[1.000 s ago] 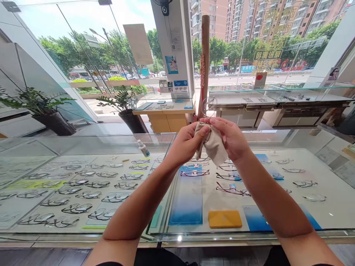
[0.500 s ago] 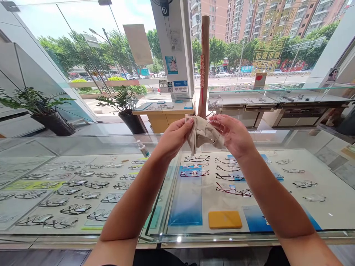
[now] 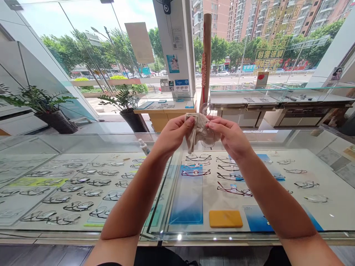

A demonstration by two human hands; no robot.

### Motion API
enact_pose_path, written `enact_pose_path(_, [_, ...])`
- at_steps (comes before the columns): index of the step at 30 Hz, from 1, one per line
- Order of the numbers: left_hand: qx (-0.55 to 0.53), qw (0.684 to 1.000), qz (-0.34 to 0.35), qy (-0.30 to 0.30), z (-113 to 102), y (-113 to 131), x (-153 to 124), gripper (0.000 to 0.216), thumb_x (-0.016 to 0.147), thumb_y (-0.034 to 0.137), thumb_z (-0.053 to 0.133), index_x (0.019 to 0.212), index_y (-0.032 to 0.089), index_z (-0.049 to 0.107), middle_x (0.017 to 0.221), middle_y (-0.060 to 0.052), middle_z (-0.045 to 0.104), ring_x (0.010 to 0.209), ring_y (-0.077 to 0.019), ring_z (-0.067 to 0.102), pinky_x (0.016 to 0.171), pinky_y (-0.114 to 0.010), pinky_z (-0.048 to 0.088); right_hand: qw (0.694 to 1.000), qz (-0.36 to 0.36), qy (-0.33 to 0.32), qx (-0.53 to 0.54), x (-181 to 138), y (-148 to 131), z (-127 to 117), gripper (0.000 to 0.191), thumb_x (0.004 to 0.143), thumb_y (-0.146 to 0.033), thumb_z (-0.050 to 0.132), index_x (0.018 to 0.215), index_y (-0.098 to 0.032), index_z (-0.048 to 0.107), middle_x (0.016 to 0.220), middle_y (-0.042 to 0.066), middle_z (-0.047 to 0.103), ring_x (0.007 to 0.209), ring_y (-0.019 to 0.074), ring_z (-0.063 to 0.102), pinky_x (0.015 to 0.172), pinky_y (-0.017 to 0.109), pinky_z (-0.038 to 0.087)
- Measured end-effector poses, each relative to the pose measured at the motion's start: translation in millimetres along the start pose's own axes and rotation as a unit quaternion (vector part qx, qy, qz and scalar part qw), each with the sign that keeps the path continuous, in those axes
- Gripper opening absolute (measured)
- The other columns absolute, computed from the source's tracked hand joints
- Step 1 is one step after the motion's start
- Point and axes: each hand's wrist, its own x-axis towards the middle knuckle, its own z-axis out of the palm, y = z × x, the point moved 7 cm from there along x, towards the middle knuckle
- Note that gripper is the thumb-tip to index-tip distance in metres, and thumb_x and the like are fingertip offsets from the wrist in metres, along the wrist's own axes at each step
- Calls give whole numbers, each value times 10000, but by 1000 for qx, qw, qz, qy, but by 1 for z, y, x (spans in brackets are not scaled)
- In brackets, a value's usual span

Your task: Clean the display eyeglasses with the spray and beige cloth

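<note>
My left hand [image 3: 177,133] pinches a folded beige cloth [image 3: 191,138], its thumb on top and one corner hanging down. Between thumb and fingers, my right hand [image 3: 229,133] grips a pair of thin round-framed eyeglasses [image 3: 208,146]. One lens hangs low in front of the cloth and the other points up toward the wooden post. The cloth lies behind and against the glasses, and both hands are close together above the glass counter. My right fingertips partly hide the bridge of the frame.
Beneath my arms stretches a glass display counter [image 3: 191,236] with several rows of eyeglasses [image 3: 79,205]. A yellow case [image 3: 225,219] sits near its front edge. A small spray bottle [image 3: 144,147] stands left of my hands. Beyond the counter rises a wooden post [image 3: 206,55].
My right hand has shifted slightly left, bringing the glasses closer to my left hand and turning the frame. The cloth has bunched in nearer the lenses.
</note>
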Motion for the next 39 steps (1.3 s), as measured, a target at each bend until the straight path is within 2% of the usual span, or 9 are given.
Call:
enact_pose_path(14, [16,999,20,-44,11,6,-3,484,938,650,864,974,167,839,842,-51,768,784,-157,650,759,-280,531,1000,10,-7,-5,-1,4,4,140,764,-451,947,806,-328,895,1172,44,806,1239,283,694,1197,527,516])
enact_pose_path(26, [12,999,12,-33,10,5,-3,496,913,667,879,958,175,842,855,-60,775,784,-171,659,746,-292,533,1000,13,-6,-16,-1,4,4,130,777,-440,926,817,-326,879,1099,41,784,1159,262,696,1129,497,545])
enact_pose_path(33, [-11,1000,11,10,2,1,0,526,903,694,877,995,177,843,884,-65,787,790,-176,676,773,-316,543,999,5,-25,-24,-2,2,9,95,797,-426,904,775,-338,876,1060,26,754,1081,242,678,1119,507,522])
enact_pose_path(39, [-46,999,14,16,2,2,1,517,881,693,897,950,185,836,858,-67,790,828,-207,724,798,-343,574,998,10,-36,-53,-2,4,11,96,779,-420,905,762,-333,867,1053,27,742,1020,238,647,1085,520,526])
